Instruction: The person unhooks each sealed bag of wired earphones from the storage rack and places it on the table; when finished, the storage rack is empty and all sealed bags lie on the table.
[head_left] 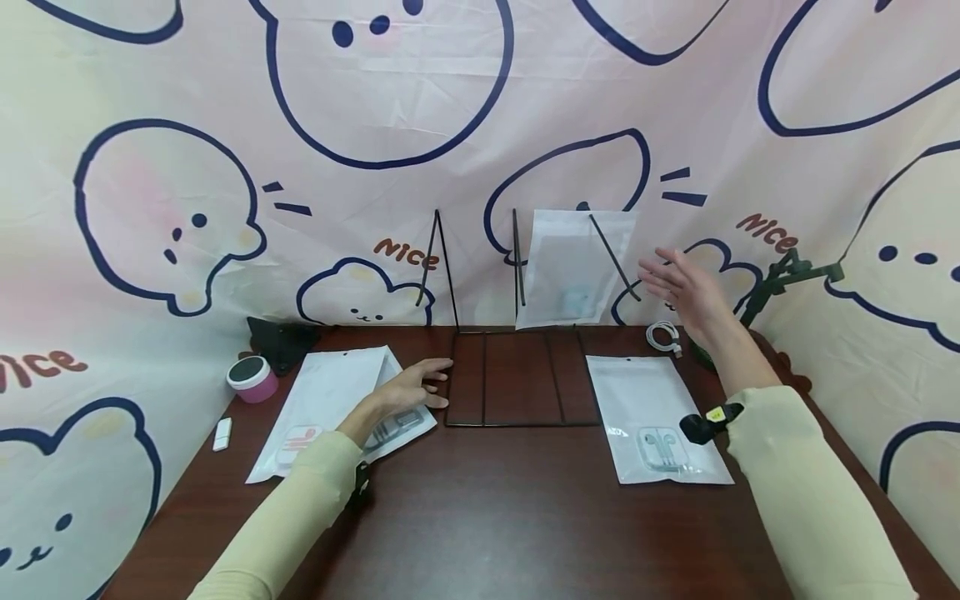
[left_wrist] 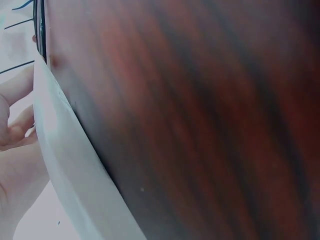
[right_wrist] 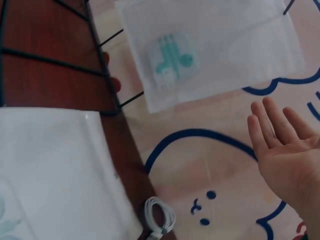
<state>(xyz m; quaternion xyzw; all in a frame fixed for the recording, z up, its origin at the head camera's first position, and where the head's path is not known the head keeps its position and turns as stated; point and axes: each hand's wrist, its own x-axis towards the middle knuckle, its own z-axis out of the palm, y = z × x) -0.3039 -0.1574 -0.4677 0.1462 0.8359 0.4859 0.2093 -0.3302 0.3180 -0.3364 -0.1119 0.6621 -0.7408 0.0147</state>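
Observation:
A black wire display rack (head_left: 525,426) stands at the back of the table, its hooks angled up. From the right hook hangs a white zip pouch (head_left: 573,258) with teal earphones (right_wrist: 172,57) inside. My left hand (head_left: 405,390) rests at the rack's left side, fingertips by the frame, over white pouches (head_left: 330,392) on the table. Whether those fingertips touch the wire is hard to tell. My right hand (head_left: 686,296) is raised to the right of the hanging pouch, apart from it, fingers extended and palm bare. Another pouch (head_left: 637,392) with white earphones lies at the rack's right.
A coiled white cable (head_left: 663,337) lies at the back right, near a dark green stand (head_left: 780,279). On the left are a pink jar with a white lid (head_left: 252,379), a small white stick (head_left: 222,434) and a black object (head_left: 282,343). A printed cloth hangs behind the table.

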